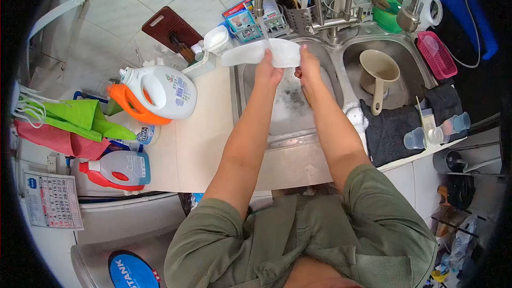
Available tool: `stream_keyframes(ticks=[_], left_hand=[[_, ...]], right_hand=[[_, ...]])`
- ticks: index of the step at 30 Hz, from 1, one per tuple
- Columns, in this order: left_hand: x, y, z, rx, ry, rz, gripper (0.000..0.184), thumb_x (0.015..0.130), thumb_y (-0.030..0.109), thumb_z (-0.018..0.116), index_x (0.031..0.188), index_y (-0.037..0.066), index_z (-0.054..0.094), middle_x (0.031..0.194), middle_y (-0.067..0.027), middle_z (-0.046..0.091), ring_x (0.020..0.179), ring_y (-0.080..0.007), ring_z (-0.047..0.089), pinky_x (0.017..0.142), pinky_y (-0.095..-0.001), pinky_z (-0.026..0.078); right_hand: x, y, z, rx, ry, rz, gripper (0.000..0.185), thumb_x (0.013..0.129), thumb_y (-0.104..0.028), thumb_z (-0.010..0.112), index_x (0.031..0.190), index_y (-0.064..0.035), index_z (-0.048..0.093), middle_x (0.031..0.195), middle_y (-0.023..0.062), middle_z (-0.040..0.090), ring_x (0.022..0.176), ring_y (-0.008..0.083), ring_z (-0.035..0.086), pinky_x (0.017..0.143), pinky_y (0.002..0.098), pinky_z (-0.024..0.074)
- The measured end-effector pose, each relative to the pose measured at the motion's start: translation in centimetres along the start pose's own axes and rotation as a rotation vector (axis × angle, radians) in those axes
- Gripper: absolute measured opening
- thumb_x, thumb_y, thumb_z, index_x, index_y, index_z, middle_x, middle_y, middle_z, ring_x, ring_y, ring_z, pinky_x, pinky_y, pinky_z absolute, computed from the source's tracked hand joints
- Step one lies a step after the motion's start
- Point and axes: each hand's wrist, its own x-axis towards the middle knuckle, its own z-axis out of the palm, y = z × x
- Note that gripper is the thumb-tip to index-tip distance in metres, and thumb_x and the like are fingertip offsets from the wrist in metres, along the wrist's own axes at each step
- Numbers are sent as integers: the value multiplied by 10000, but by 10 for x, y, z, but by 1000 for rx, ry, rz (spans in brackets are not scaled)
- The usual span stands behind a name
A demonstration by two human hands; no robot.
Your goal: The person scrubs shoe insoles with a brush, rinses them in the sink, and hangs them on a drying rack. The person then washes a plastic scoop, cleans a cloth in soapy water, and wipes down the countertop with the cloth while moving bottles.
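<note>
A long white flat pad (pixel 237 56), perhaps foam or cloth, is stretched out under the faucet (pixel 260 5) over the left sink basin (pixel 250 128). Water falls onto it near the middle. My left hand (pixel 269 70) pinches its lower edge near the centre, thumb up. At the right end, my right hand (pixel 309 69) grips it, with the thumb showing at the top edge. Below, cloudy water with dark specks (pixel 292 96) lies in the basin.
A beige dipper (pixel 380 69) sits in the right basin. Dark cloths (pixel 392 133) and small cups (pixel 415 138) lie at the right front. Detergent bottles (pixel 176 93) stand on the left counter. Behind the sink are a utensil holder (pixel 301 20) and a green bowl (pixel 388 16).
</note>
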Motion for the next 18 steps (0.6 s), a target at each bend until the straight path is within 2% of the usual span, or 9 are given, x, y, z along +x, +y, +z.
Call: stream_keyframes(ticks=[3,5,9,10,12,14,15,17,18], left_hand=[[8,-8,-9,73,72,4,274,864,122,515,1125,50,476,1118,-115,542,1057,-265,516,907,-438,430],[26,-12,-24,-146,178,-55,283,833,75,554,1107,41,493,1154,-126,521,1063,-267,510,903,-428,441],[38,-9,-37,-168,262,-95,335,842,188,565,1129,31,492,1187,-137,499,1107,-270,475,937,-434,394],[40,-10,-37,252,428,-42,404,834,235,576,1162,23,474,1188,-132,503,1095,-248,485,938,-405,378],[39,-10,-34,680,580,10,474,827,283,587,1196,15,455,1189,-126,507,1083,-227,494,939,-377,362],[20,3,-2,672,-51,187,569,825,419,544,1213,16,442,1209,-115,485,1157,-240,413,992,-348,266],[26,6,-2,675,-53,183,569,825,419,544,1213,16,442,1209,-115,485,1157,-240,413,992,-348,266],[46,11,0,589,-416,-138,464,787,308,629,1154,46,516,1071,-94,574,955,-184,549,849,-318,404],[43,15,5,590,-414,-140,464,787,308,629,1154,46,516,1071,-94,574,955,-184,549,849,-318,404]], right_hand=[[-10,-11,2,-237,-25,-269,221,820,-264,570,823,-42,573,608,64,549,492,148,477,432,308,367],[-20,-29,2,-588,32,-889,233,791,-249,602,824,-19,593,651,93,593,576,156,537,526,323,421],[-37,-81,-1,-890,-53,-870,275,760,-295,616,862,-39,613,718,135,617,634,250,587,583,335,439],[-41,-94,-1,-1027,-111,-888,291,743,-337,622,875,-78,621,757,136,619,689,295,586,612,353,442],[-44,-106,5,-1110,-148,-874,292,738,-344,625,873,-85,623,769,132,620,705,293,587,624,357,443],[-37,-110,8,-1242,-233,-802,296,731,-357,627,872,-97,626,794,127,621,736,288,588,651,359,445],[-32,-109,8,-1239,-229,-800,296,731,-357,627,872,-97,626,794,127,621,736,288,588,651,359,445],[-22,-103,9,-1191,-277,-845,284,750,-314,634,842,-47,615,725,107,604,661,169,557,629,293,444],[-19,-102,7,-1190,-278,-842,284,750,-314,634,842,-47,615,725,107,604,661,169,557,629,293,444]])
